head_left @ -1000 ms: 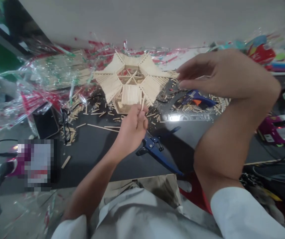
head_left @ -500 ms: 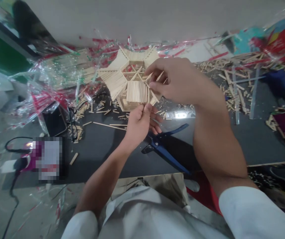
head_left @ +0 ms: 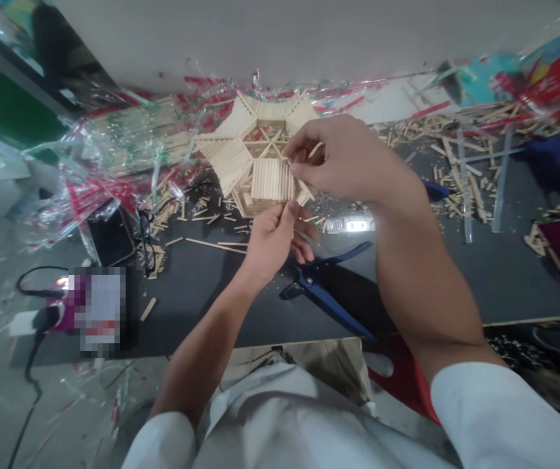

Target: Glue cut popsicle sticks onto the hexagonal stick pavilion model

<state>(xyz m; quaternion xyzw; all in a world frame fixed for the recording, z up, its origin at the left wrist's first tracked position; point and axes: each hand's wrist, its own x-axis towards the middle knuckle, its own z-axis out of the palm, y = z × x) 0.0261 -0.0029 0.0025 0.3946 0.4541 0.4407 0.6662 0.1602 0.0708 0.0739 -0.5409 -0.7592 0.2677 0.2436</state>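
Observation:
A hexagonal model roof of glued wooden sticks [head_left: 255, 156] stands on the dark table, with ribbed panels around an open centre. My right hand [head_left: 341, 159] hovers over its right side, pinching a short wooden stick [head_left: 315, 151] between thumb and fingers. Just below, my left hand [head_left: 275, 247] is at the model's front edge. Its fingertips grip a thin upright stick [head_left: 292, 189] that reaches up against the roof. The lower part of the model is partly hidden behind my fingers.
Crumpled clear and red plastic wrap [head_left: 114, 150] lies to the left. Blue-handled cutters [head_left: 322, 293] lie below my hands, and a blue glue gun [head_left: 436, 190] is mostly behind my right arm. Loose sticks [head_left: 460, 189] are scattered across the table.
My right hand has moved left from beside the model to above it, now pinching a short stick. The view has shifted slightly, and the glue gun is now mostly hidden.

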